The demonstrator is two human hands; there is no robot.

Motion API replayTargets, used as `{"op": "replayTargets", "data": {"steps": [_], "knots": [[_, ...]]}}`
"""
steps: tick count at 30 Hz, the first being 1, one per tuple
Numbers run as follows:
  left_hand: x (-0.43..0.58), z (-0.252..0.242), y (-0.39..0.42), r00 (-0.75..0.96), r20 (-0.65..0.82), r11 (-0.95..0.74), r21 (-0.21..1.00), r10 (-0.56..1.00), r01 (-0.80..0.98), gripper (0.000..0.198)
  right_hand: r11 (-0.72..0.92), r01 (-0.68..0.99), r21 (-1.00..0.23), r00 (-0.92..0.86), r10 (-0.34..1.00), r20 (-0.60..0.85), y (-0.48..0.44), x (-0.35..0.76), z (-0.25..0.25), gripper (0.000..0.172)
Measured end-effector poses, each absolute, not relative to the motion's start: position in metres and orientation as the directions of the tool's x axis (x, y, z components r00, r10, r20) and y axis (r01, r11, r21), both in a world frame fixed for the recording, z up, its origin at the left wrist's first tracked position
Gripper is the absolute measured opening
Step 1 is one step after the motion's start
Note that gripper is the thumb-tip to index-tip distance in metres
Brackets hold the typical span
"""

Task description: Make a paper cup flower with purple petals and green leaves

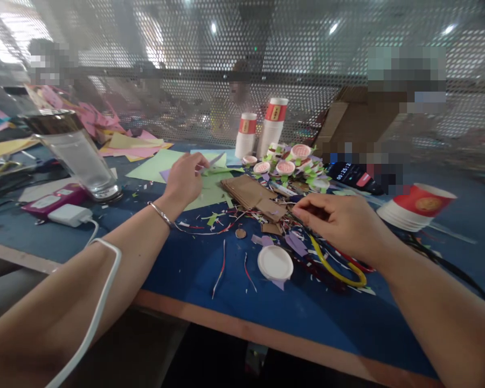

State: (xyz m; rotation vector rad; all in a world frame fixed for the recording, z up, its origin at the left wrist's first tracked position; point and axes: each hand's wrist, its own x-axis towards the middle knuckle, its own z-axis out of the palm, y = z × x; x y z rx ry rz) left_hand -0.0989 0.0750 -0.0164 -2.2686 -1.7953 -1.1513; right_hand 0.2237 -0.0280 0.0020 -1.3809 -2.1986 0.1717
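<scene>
My left hand (188,178), a metal bangle on its wrist, is closed in a pinch on a small piece of purple paper (215,160) above the green paper sheets (204,193). Over the scraps on the right, my right hand (341,221) has thumb and forefinger together; what lies between them, if anything, is unclear. Brown cardboard pieces (246,191) lie between both hands. Near the table's front is a round white cup-bottom disc (275,262) with purple paper under its edge. A yellow looped handle or cord (327,265) shows beneath my right hand.
Discs with green and purple tabs (286,167) are heaped behind, near stacked paper cups (272,126). A tilted red-and-white cup (418,207) and a phone (353,175) are right. Left are a glass bottle (78,156) and white charger (70,214); its cable crosses my left forearm.
</scene>
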Motion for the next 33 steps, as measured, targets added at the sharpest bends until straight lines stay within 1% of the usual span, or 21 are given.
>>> {"op": "replayTargets", "data": {"steps": [2, 4, 7, 9, 12, 16, 20, 21, 22, 25, 26, 27, 29, 32, 33], "knots": [[-0.102, -0.011, 0.074, 0.056, 0.634, -0.359, 0.361, 0.771, 0.861, 0.039, 0.475, 0.796, -0.376, -0.342, 0.864, 0.369, -0.028, 0.223, 0.002, 0.023], [-0.103, -0.007, 0.072, 0.067, 0.629, -0.315, 0.292, 0.775, 0.903, 0.039, 0.475, 0.793, -0.381, -0.344, 0.866, 0.363, -0.028, 0.223, 0.002, 0.022], [-0.105, -0.007, 0.068, 0.073, 0.493, -0.186, 0.184, 0.867, 0.965, 0.035, 0.468, 0.797, -0.382, -0.341, 0.871, 0.354, -0.028, 0.222, 0.003, 0.022], [-0.104, -0.01, 0.065, 0.081, 0.427, -0.153, 0.137, 0.901, 0.979, 0.032, 0.467, 0.798, -0.381, -0.339, 0.871, 0.356, -0.028, 0.222, 0.004, 0.021], [-0.093, -0.015, 0.061, 0.091, 0.366, -0.123, 0.064, 0.926, 0.99, 0.037, 0.475, 0.792, -0.384, -0.348, 0.867, 0.357, -0.027, 0.222, 0.004, 0.02], [-0.067, -0.013, 0.068, 0.202, 0.288, -0.204, -0.025, 0.936, 0.979, 0.037, 0.501, 0.775, -0.385, -0.379, 0.856, 0.352, -0.027, 0.22, 0.004, 0.022], [-0.049, -0.008, 0.097, 0.26, 0.212, -0.247, -0.085, 0.942, 0.965, 0.025, 0.512, 0.771, -0.378, -0.39, 0.849, 0.356, -0.027, 0.221, 0.005, 0.023], [-0.047, -0.007, 0.105, 0.257, 0.186, -0.245, -0.088, 0.948, 0.966, 0.03, 0.513, 0.771, -0.377, -0.389, 0.849, 0.358, -0.026, 0.222, 0.005, 0.023], [-0.047, -0.006, 0.112, 0.253, 0.163, -0.241, -0.088, 0.954, 0.967, 0.04, 0.512, 0.772, -0.377, -0.386, 0.849, 0.361, -0.026, 0.224, 0.005, 0.022], [-0.05, -0.004, 0.124, 0.246, 0.168, -0.242, -0.042, 0.955, 0.969, 0.039, 0.503, 0.777, -0.377, -0.371, 0.851, 0.37, -0.023, 0.228, 0.006, 0.021], [-0.052, -0.002, 0.124, 0.25, 0.201, -0.252, -0.016, 0.947, 0.968, 0.029, 0.501, 0.779, -0.378, -0.366, 0.852, 0.375, -0.022, 0.229, 0.006, 0.021], [-0.054, 0.0, 0.122, 0.253, 0.246, -0.264, 0.013, 0.936, 0.964, 0.028, 0.498, 0.779, -0.38, -0.36, 0.852, 0.38, -0.021, 0.23, 0.006, 0.02], [-0.057, 0.008, 0.115, 0.261, 0.349, -0.303, 0.071, 0.9, 0.95, 0.037, 0.494, 0.779, -0.386, -0.341, 0.851, 0.4, -0.021, 0.231, 0.006, 0.02], [-0.056, 0.02, 0.096, 0.287, 0.475, -0.397, 0.148, 0.832, 0.906, 0.039, 0.48, 0.78, -0.402, -0.289, 0.845, 0.449, -0.022, 0.23, 0.007, 0.018], [-0.055, 0.024, 0.088, 0.305, 0.535, -0.484, 0.232, 0.788, 0.844, 0.035, 0.477, 0.777, -0.41, -0.266, 0.84, 0.473, -0.024, 0.229, 0.008, 0.017]]}}
